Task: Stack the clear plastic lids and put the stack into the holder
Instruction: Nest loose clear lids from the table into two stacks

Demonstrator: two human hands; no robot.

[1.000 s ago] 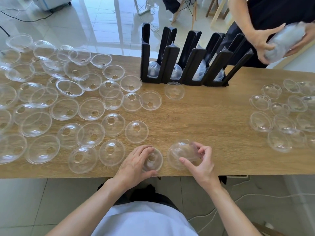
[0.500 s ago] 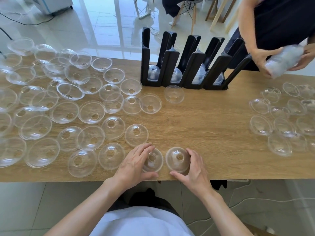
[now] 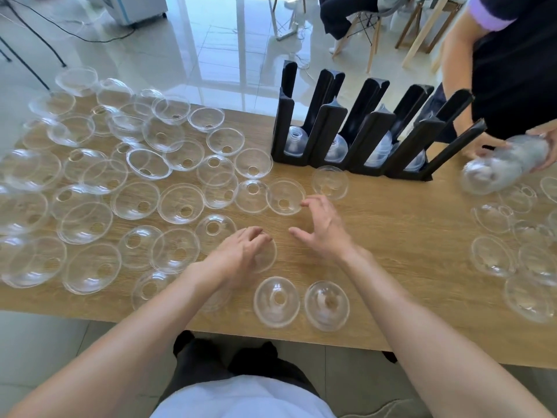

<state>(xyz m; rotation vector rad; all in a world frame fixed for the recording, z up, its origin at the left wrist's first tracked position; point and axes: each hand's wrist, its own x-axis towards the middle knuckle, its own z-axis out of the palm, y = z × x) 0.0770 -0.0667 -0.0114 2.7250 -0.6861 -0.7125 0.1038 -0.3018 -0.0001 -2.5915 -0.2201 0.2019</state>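
Clear dome lids with centre holes lie on the wooden table (image 3: 391,236). Two of them, one lid (image 3: 276,301) and another lid (image 3: 327,301), sit side by side near the front edge, free of my hands. My left hand (image 3: 241,251) lies over the left part of a third lid (image 3: 268,257) with its fingers curled down on it; a grip is not clear. My right hand (image 3: 322,227) hovers with fingers spread and nothing in it, just short of a lid (image 3: 284,196). The black slotted holder (image 3: 328,122) stands at the back with lid stacks low in its slots.
Several loose lids (image 3: 135,200) crowd the left half of the table, and more lids (image 3: 494,254) lie at the right. Across the table at the right, another person holds a long stack of lids (image 3: 506,167) in both hands beside the holder's end.
Both my hands let go of the two lids at the front edge and moved forward. The left now covers a farther lid and the right opened. The other person's stack came down towards the table.
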